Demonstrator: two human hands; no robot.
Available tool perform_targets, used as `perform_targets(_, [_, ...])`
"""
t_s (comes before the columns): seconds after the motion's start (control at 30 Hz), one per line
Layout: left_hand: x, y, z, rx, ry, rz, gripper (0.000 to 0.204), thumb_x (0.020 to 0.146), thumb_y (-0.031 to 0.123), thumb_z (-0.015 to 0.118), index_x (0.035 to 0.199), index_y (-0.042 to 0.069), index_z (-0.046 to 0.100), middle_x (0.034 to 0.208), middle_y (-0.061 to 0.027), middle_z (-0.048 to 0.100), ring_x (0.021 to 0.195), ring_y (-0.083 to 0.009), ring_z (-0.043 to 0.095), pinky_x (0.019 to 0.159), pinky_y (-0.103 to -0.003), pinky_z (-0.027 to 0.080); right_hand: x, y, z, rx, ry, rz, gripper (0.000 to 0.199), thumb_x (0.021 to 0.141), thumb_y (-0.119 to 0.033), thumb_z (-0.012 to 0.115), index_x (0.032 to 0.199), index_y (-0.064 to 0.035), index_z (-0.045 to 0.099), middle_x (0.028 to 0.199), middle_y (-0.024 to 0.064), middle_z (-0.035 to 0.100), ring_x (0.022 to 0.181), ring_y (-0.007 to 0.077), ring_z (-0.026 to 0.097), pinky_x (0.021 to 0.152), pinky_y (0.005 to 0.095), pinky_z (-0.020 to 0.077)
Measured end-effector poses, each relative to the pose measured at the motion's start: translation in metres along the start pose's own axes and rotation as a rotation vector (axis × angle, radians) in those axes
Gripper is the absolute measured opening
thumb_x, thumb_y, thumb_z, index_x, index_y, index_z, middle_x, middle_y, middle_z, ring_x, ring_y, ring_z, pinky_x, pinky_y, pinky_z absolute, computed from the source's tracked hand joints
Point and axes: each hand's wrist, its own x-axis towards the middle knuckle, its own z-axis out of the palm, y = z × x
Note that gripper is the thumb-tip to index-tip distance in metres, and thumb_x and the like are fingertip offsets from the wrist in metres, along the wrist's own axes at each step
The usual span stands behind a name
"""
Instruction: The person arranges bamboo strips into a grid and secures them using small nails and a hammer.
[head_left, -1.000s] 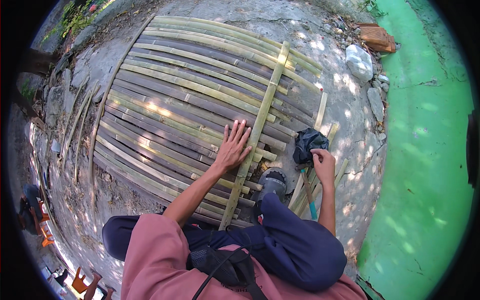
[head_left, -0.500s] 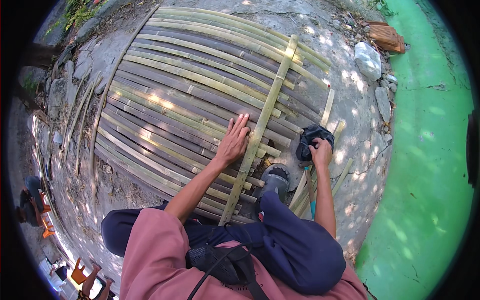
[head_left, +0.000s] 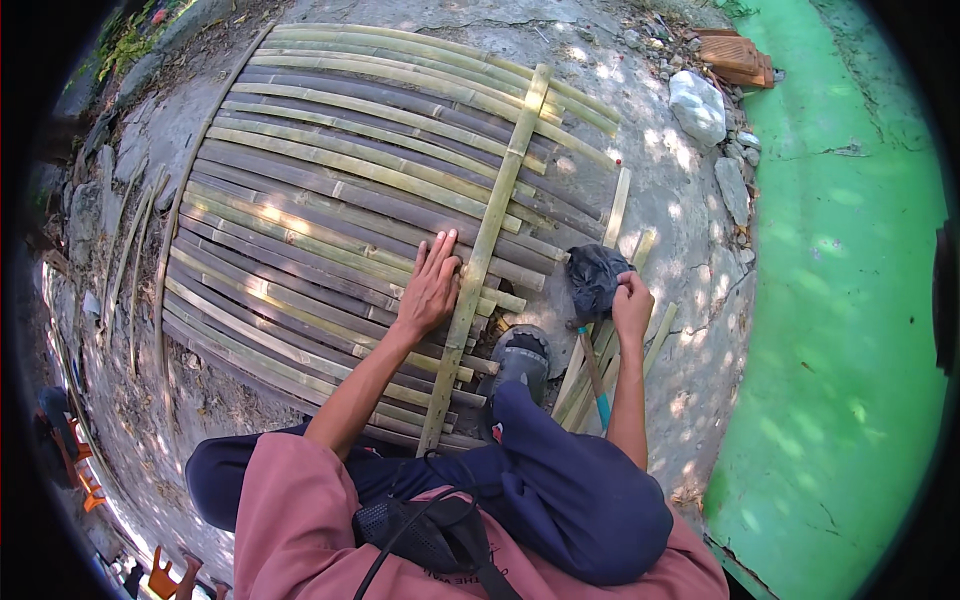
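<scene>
A wide panel of bamboo slats (head_left: pixel 330 200) lies flat on the ground, its many long strips side by side, and one pale crosspiece slat (head_left: pixel 485 240) runs across them near their right ends, from the far edge down toward the person's knee. As far as the picture shows, this crosspiece is the only one laid over the panel, and the slat ends to its right stand uneven; whether it is fastened at each crossing is too small to tell, so the panel looks well begun but not finished. A few loose slats (head_left: pixel 600 345) lie beside the sandalled foot (head_left: pixel 520 360), along with a tool with a blue handle (head_left: pixel 598 395). The left hand (head_left: pixel 430 290) is spread open, palm down, pressing on the slats just beside the crosspiece. The right hand (head_left: pixel 632 305) has its fingers closed on the edge of a dark bag (head_left: pixel 592 280) resting on the ground just right of the panel.
</scene>
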Motion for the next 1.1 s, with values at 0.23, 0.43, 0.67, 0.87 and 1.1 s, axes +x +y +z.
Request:
perform_targets(0.23, [0.0, 0.001, 0.003, -0.013, 0.006, 0.0, 0.029, 0.101, 0.009, 0.057, 0.129, 0.003, 0.051, 0.174, -0.0237, 0.031, 0.164, -0.0399, 0.024, 0.133, -0.058, 0.016, -0.007, -0.022, -0.048, 0.55, 0.262, 0.054, 0.029, 0.087, 0.008, 0.059, 0.11, -0.0044, 0.072, 0.093, 0.0054, 0.074, 0.091, 0.0172, 0.073, 0.083, 0.0319, 0.06])
perform_targets(0.43, [-0.002, -0.003, -0.001, -0.006, 0.011, -0.01, 0.027, 0.1, 0.013, 0.056, 0.126, 0.003, 0.053, 0.175, -0.0226, 0.03, 0.164, -0.0391, 0.024, 0.133, -0.058, 0.017, -0.016, 0.028, -0.031, -0.124, -0.287, 0.164, 0.045, 0.093, -0.009, 0.068, 0.136, 0.0057, 0.066, 0.103, 0.0261, 0.077, 0.096, 0.026, 0.08, 0.084, 0.0373, 0.0595])
perform_targets(0.67, [0.0, -0.001, -0.002, -0.019, 0.004, 0.008, 0.026, 0.101, 0.011, 0.059, 0.124, 0.003, 0.053, 0.174, -0.0231, 0.031, 0.164, -0.0408, 0.024, 0.133, -0.058, 0.018, 0.017, 0.023, 0.035, 0.063, 0.052, -0.182, 0.046, 0.092, -0.015, 0.073, 0.134, 0.0044, 0.067, 0.105, 0.0259, 0.077, 0.105, 0.0446, 0.075, 0.092, 0.0444, 0.0574])
perform_targets(0.87, [-0.002, -0.002, -0.001, 0.005, 0.003, 0.005, 0.025, 0.1, 0.01, 0.059, 0.123, 0.003, 0.051, 0.174, -0.0241, 0.03, 0.164, -0.0411, 0.024, 0.133, -0.058, 0.018, 0.039, 0.022, 0.056, 0.069, -0.174, -0.344, 0.041, 0.094, -0.014, 0.071, 0.131, 0.0029, 0.067, 0.112, 0.0258, 0.075, 0.108, 0.0454, 0.072, 0.096, 0.0472, 0.0549])
perform_targets(1.1, [0.004, 0.002, 0.001, -0.014, 0.009, 0.013, 0.025, 0.101, 0.012, 0.058, 0.124, 0.003, 0.051, 0.175, -0.0246, 0.029, 0.163, -0.0414, 0.024, 0.133, -0.058, 0.017, 0.046, 0.052, 0.073, 0.41, 0.181, 0.15, 0.042, 0.103, -0.021, 0.064, 0.14, -0.0015, 0.057, 0.14, 0.0235, 0.064, 0.122, 0.0396, 0.066, 0.103, 0.0424, 0.0513])
